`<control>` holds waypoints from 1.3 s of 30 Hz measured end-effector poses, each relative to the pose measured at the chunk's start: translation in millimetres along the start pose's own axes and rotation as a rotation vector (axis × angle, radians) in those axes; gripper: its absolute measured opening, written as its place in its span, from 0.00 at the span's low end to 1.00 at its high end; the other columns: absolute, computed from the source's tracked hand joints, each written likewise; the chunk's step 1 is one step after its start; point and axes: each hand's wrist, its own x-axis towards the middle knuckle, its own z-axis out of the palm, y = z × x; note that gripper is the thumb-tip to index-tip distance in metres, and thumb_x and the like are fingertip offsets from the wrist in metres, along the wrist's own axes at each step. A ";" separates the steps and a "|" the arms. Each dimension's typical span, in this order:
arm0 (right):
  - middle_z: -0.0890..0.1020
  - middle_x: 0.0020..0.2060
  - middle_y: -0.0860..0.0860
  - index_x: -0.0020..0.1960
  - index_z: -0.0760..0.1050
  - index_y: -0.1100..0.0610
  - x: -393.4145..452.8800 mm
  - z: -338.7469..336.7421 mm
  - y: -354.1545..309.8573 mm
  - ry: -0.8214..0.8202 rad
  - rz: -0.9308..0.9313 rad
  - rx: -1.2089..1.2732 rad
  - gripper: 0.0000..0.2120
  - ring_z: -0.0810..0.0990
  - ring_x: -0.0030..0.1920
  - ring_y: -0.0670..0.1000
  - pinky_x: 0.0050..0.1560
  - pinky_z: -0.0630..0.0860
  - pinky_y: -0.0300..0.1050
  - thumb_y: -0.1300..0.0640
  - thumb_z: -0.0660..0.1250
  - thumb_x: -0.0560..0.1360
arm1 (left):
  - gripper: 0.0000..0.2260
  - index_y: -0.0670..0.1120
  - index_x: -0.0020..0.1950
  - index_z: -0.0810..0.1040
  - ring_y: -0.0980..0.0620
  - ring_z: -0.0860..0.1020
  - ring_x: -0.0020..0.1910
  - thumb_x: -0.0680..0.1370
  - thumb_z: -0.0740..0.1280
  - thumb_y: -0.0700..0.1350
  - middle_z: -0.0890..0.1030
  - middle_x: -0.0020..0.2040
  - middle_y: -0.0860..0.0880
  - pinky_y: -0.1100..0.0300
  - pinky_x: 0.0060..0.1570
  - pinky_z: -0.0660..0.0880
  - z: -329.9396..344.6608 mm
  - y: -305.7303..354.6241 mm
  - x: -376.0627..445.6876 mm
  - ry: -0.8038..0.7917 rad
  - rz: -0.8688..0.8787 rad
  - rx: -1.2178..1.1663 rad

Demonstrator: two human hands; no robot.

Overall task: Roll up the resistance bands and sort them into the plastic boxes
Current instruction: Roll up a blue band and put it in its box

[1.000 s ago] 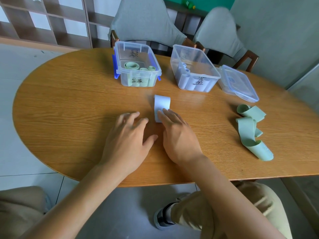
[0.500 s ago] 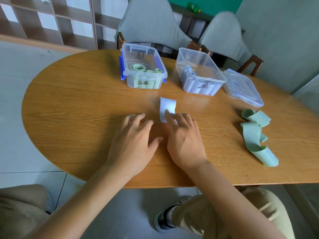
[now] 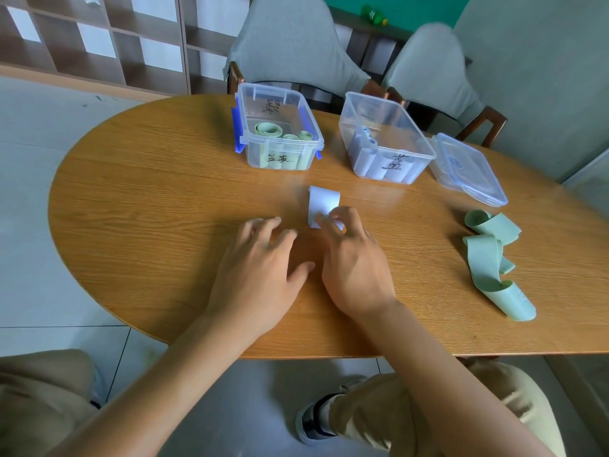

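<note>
A pale blue resistance band (image 3: 323, 201) lies flat on the wooden table (image 3: 148, 209), its far end curled over. My right hand (image 3: 352, 262) pinches the band's near end with fingertips curled. My left hand (image 3: 260, 268) rests palm down just left of it, fingers spread, holding nothing. A clear box with blue clips (image 3: 250, 103) holds green rolls at the back centre. Right of it a second clear box (image 3: 425, 140) holds pale blue rolls. A loose green band (image 3: 487, 258) lies twisted on the right.
A clear lid (image 3: 468, 168) lies beside the right box. Two grey-covered chairs (image 3: 290, 41) stand behind the table. My knees show below the near table edge.
My right fingers went from lying flat on the blue band's near end to curling up and pinching it. The left hand stayed almost still.
</note>
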 end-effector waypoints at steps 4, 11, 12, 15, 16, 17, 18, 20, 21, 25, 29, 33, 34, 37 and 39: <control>0.77 0.56 0.56 0.66 0.75 0.57 7.3 2.7 4.2 0.006 -0.017 -0.007 0.31 0.79 0.50 0.61 0.51 0.75 0.50 0.55 0.46 0.70 | 0.25 0.49 0.68 0.77 0.46 0.66 0.72 0.78 0.64 0.63 0.73 0.71 0.48 0.51 0.69 0.67 -0.2 0.1 0.2 -0.003 0.001 0.009; 0.80 0.55 0.57 0.61 0.74 0.60 18.3 3.3 6.2 0.000 -0.054 0.021 0.31 0.75 0.60 0.62 0.59 0.73 0.55 0.54 0.43 0.67 | 0.24 0.49 0.68 0.77 0.46 0.65 0.72 0.78 0.64 0.62 0.73 0.71 0.48 0.51 0.69 0.67 -0.7 0.1 0.0 -0.005 -0.001 -0.001; 0.80 0.55 0.57 0.61 0.75 0.61 19.6 5.6 7.3 -0.002 -0.060 0.014 0.30 0.75 0.60 0.62 0.60 0.73 0.56 0.55 0.44 0.67 | 0.24 0.49 0.68 0.76 0.46 0.65 0.72 0.78 0.64 0.62 0.73 0.71 0.48 0.50 0.69 0.68 -0.9 0.1 0.2 -0.008 -0.001 -0.003; 0.80 0.60 0.57 0.62 0.75 0.61 23.9 12.9 12.2 -0.014 -0.064 -0.001 0.28 0.74 0.65 0.63 0.63 0.73 0.57 0.57 0.44 0.70 | 0.24 0.50 0.69 0.76 0.46 0.64 0.73 0.78 0.63 0.62 0.72 0.72 0.48 0.49 0.69 0.69 -1.2 0.4 -0.1 -0.014 -0.003 -0.009; 0.80 0.62 0.57 0.62 0.75 0.61 25.8 14.6 13.8 -0.017 -0.064 -0.004 0.28 0.73 0.67 0.62 0.64 0.72 0.57 0.57 0.44 0.71 | 0.24 0.50 0.69 0.76 0.46 0.64 0.73 0.78 0.63 0.62 0.72 0.72 0.48 0.49 0.69 0.69 -1.4 0.7 0.0 -0.015 -0.005 -0.011; 0.80 0.63 0.56 0.63 0.75 0.61 27.8 15.5 15.2 -0.019 -0.063 -0.009 0.28 0.72 0.68 0.61 0.65 0.72 0.57 0.57 0.44 0.71 | 0.24 0.50 0.69 0.76 0.46 0.64 0.73 0.78 0.63 0.62 0.72 0.72 0.48 0.49 0.69 0.69 -1.6 0.8 0.3 -0.015 -0.006 -0.014; 0.79 0.64 0.56 0.63 0.75 0.61 30.0 16.3 16.5 -0.022 -0.064 -0.017 0.28 0.71 0.69 0.61 0.66 0.71 0.57 0.57 0.44 0.71 | 0.24 0.50 0.69 0.76 0.46 0.64 0.73 0.78 0.63 0.62 0.72 0.72 0.48 0.49 0.69 0.69 -1.5 1.0 0.4 -0.015 -0.006 -0.016; 0.78 0.66 0.56 0.65 0.74 0.61 34.0 16.8 16.8 -0.031 -0.066 -0.044 0.30 0.70 0.71 0.61 0.67 0.70 0.57 0.57 0.44 0.71 | 0.24 0.50 0.69 0.76 0.46 0.65 0.73 0.78 0.64 0.62 0.72 0.72 0.48 0.49 0.69 0.69 -1.3 0.8 0.1 -0.014 -0.005 -0.020; 0.77 0.66 0.56 0.66 0.74 0.61 35.6 16.9 16.5 -0.034 -0.064 -0.056 0.31 0.70 0.70 0.61 0.67 0.70 0.56 0.56 0.43 0.71 | 0.24 0.50 0.69 0.76 0.46 0.65 0.73 0.78 0.64 0.62 0.72 0.72 0.48 0.49 0.69 0.69 -1.1 0.7 -0.2 -0.013 -0.003 -0.021; 0.74 0.62 0.57 0.66 0.74 0.60 39.6 17.5 13.8 -0.007 -0.053 -0.102 0.28 0.71 0.60 0.60 0.59 0.70 0.54 0.57 0.46 0.71 | 0.24 0.50 0.69 0.76 0.47 0.65 0.73 0.78 0.64 0.62 0.72 0.72 0.49 0.50 0.69 0.68 -1.5 0.1 -1.5 -0.009 -0.005 -0.023; 0.76 0.56 0.58 0.62 0.76 0.61 46.7 22.6 17.7 0.060 -0.068 -0.124 0.19 0.74 0.55 0.61 0.53 0.73 0.55 0.61 0.56 0.75 | 0.24 0.50 0.69 0.76 0.47 0.65 0.73 0.78 0.64 0.62 0.72 0.72 0.49 0.50 0.70 0.68 -1.5 -0.1 -0.7 0.001 -0.002 -0.027; 0.78 0.52 0.58 0.60 0.78 0.60 56.5 23.6 23.1 0.088 -0.094 -0.092 0.14 0.76 0.51 0.63 0.49 0.73 0.54 0.64 0.63 0.76 | 0.24 0.49 0.68 0.77 0.46 0.66 0.72 0.78 0.64 0.62 0.73 0.71 0.48 0.50 0.69 0.68 -0.3 -0.4 0.1 0.012 0.000 -0.038; 0.78 0.51 0.58 0.60 0.78 0.59 60.4 23.4 24.3 0.081 -0.097 -0.080 0.14 0.76 0.51 0.63 0.49 0.73 0.54 0.64 0.63 0.76 | 0.24 0.49 0.68 0.77 0.46 0.66 0.71 0.78 0.64 0.62 0.73 0.71 0.48 0.50 0.69 0.68 -0.1 -0.4 0.2 0.015 0.001 -0.036; 0.80 0.51 0.57 0.61 0.76 0.59 71.1 24.6 27.1 0.063 -0.093 -0.055 0.14 0.76 0.52 0.62 0.50 0.73 0.53 0.63 0.65 0.76 | 0.24 0.50 0.68 0.77 0.46 0.66 0.72 0.78 0.63 0.62 0.73 0.71 0.48 0.51 0.69 0.67 -2.0 0.4 -0.3 0.020 0.002 -0.032; 0.81 0.50 0.56 0.59 0.75 0.59 74.8 26.3 29.8 0.063 -0.077 -0.037 0.12 0.77 0.52 0.61 0.48 0.72 0.51 0.65 0.64 0.75 | 0.24 0.50 0.68 0.77 0.47 0.65 0.72 0.78 0.63 0.62 0.73 0.71 0.49 0.50 0.69 0.68 -3.8 0.6 -0.4 0.016 -0.001 -0.051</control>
